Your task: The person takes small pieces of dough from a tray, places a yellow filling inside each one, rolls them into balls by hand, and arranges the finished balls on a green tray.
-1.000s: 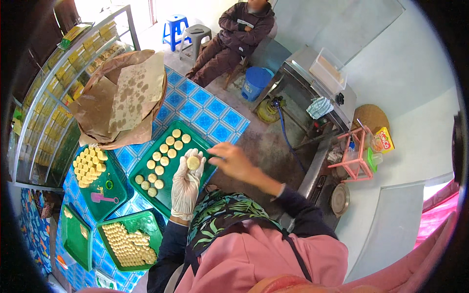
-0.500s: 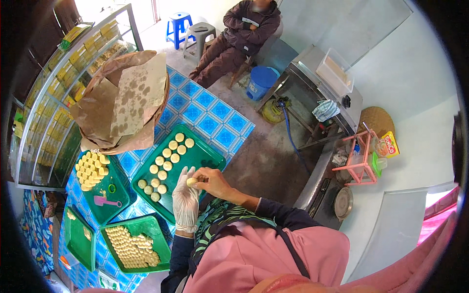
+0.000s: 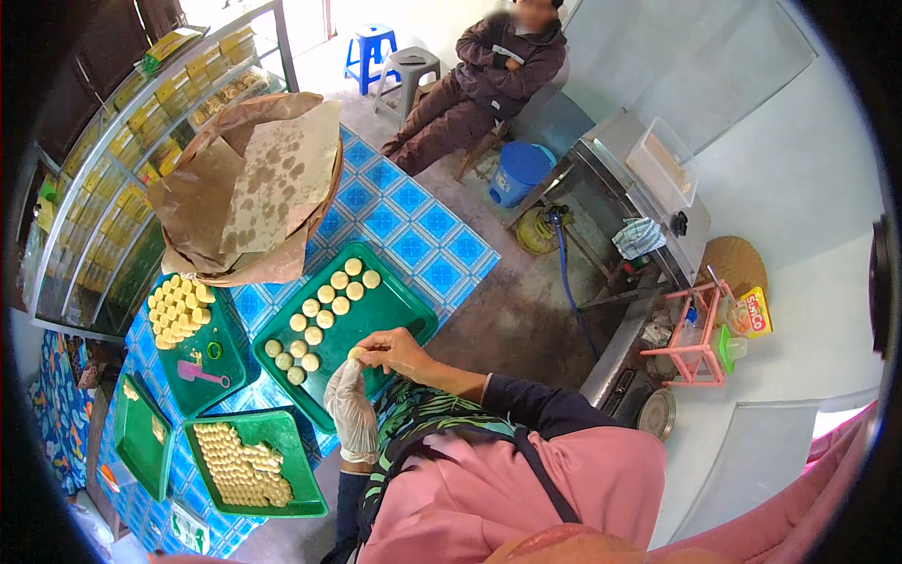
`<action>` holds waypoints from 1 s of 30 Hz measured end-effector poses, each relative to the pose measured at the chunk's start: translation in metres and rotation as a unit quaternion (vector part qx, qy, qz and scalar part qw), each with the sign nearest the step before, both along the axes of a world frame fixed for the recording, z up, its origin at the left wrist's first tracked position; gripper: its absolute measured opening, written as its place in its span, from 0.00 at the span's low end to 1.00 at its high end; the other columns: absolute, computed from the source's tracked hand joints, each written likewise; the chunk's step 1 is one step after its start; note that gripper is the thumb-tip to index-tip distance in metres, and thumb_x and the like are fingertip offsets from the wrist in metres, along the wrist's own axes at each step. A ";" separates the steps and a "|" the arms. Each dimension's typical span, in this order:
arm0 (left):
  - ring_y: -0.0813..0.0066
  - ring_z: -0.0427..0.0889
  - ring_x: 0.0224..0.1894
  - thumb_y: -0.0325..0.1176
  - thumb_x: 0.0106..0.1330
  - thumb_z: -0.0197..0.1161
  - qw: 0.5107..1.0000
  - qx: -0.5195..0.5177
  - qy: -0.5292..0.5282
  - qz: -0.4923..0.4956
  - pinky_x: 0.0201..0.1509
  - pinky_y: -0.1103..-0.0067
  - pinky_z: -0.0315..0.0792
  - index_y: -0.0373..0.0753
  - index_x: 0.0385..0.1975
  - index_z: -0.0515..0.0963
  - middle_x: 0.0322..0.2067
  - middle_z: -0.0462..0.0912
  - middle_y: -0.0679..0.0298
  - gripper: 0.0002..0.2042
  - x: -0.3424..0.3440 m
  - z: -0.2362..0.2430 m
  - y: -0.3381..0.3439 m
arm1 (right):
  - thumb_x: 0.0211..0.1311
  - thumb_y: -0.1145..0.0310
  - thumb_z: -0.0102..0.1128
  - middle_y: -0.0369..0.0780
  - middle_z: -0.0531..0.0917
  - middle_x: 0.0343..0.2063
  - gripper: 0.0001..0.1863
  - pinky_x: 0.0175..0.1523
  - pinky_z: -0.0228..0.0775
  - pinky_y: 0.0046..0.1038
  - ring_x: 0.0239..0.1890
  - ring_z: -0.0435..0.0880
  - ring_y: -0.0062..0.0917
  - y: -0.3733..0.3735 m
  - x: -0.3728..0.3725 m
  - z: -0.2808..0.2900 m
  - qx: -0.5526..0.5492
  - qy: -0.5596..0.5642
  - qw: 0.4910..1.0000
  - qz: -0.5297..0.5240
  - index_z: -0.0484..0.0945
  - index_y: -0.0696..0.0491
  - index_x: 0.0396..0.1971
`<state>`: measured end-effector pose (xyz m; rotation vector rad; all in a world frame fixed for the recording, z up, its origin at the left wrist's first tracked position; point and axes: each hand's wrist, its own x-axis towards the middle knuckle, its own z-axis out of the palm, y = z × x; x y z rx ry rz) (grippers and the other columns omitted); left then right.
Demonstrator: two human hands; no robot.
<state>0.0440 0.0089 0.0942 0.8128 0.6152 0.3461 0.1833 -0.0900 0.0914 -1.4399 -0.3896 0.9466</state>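
My left hand (image 3: 351, 409), in a translucent glove, has its fingers curled up around a small round pale dough piece (image 3: 358, 353). My bare right hand (image 3: 391, 350) pinches that piece at the left hand's fingertips. Both hands are over the lower edge of a green tray (image 3: 389, 301) that carries rows of round dough pieces (image 3: 340, 305). Left of it, another green tray (image 3: 195, 390) holds yellow rounds (image 3: 174, 315), a green ring (image 3: 213, 351) and a pink scoop (image 3: 202, 374). A lower tray (image 3: 305, 453) holds many small pale pieces, beside a narrow tray (image 3: 132, 442) with scraps.
The blue-tiled table (image 3: 442, 248) also bears a paper-lined basket (image 3: 282, 179), near a glass display case (image 3: 86, 254). A seated person (image 3: 507, 66) has folded arms, beside stools (image 3: 412, 62). Right are a bucket (image 3: 515, 177), metal oven (image 3: 644, 197) and pink rack (image 3: 686, 348).
My right hand came in from the right to pinch the piece that lay in my left palm. Both hands then shifted slightly, and the left fingers curled up around it. The view shifted a little.
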 end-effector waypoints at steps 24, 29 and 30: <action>0.77 0.79 0.54 0.37 0.77 0.60 0.985 -0.033 -0.051 0.161 0.58 0.80 0.70 0.33 0.56 0.79 0.52 0.82 0.63 0.16 0.021 0.049 -0.047 | 0.70 0.64 0.68 0.40 0.88 0.39 0.18 0.30 0.78 0.25 0.32 0.87 0.24 0.003 0.013 -0.012 0.053 0.312 0.945 0.084 0.83 0.60 0.54; 0.77 0.79 0.53 0.39 0.77 0.60 0.984 -0.051 -0.071 0.154 0.58 0.79 0.70 0.34 0.56 0.78 0.52 0.82 0.63 0.16 0.013 0.051 -0.042 | 0.71 0.64 0.67 0.40 0.88 0.41 0.20 0.34 0.78 0.26 0.34 0.87 0.24 0.008 0.003 -0.004 0.085 0.352 0.924 0.119 0.81 0.61 0.55; 0.77 0.79 0.53 0.39 0.77 0.60 0.984 -0.059 -0.075 0.151 0.58 0.79 0.70 0.34 0.56 0.78 0.52 0.82 0.63 0.16 0.010 0.050 -0.040 | 0.71 0.64 0.67 0.40 0.88 0.41 0.20 0.34 0.78 0.26 0.34 0.87 0.24 0.009 0.001 -0.003 0.095 0.351 0.923 0.124 0.81 0.61 0.55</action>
